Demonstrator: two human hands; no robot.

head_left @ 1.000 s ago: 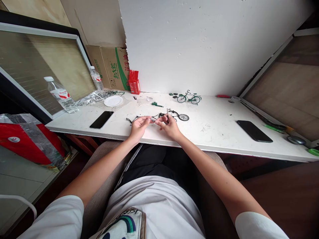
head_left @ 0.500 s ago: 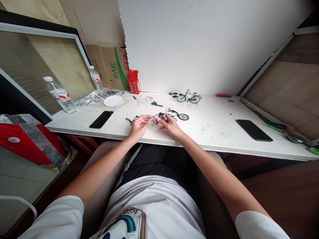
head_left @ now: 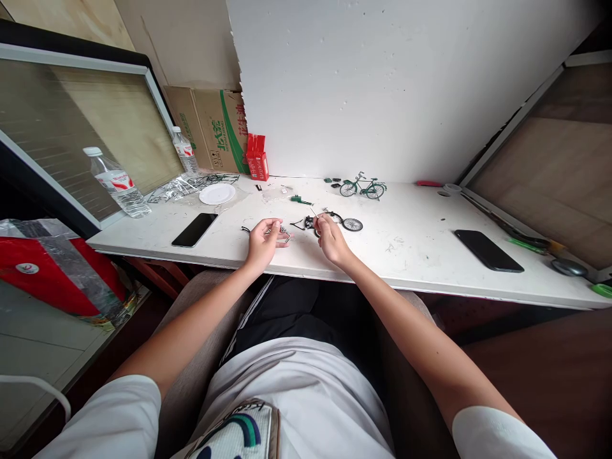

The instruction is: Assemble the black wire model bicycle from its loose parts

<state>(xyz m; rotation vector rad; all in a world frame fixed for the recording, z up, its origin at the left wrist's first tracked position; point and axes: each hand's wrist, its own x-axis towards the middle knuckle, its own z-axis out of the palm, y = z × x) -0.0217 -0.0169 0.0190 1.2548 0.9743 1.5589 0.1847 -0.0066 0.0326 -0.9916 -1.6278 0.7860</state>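
My left hand (head_left: 266,243) pinches a small dark metal part (head_left: 285,236) that sticks out past its fingertips. A short way to the right, my right hand (head_left: 329,238) is closed on a thin stick-like piece (head_left: 313,212) pointing up and left. Dark model parts lie on the table just beyond my right hand, among them a small spoked wheel (head_left: 352,224). Farther back a small green model bicycle (head_left: 363,187) stands upright. To its left rests a green piece (head_left: 301,200).
On the white table (head_left: 406,255) are a black phone (head_left: 195,229) at left, another phone (head_left: 488,250) at right, a white round lid (head_left: 217,194), water bottles (head_left: 117,182) and a red box (head_left: 257,157). Tools lie at the far right.
My hands have moved apart, the left one slightly left with the small metal part. The thin piece in my right hand now tilts to the left.
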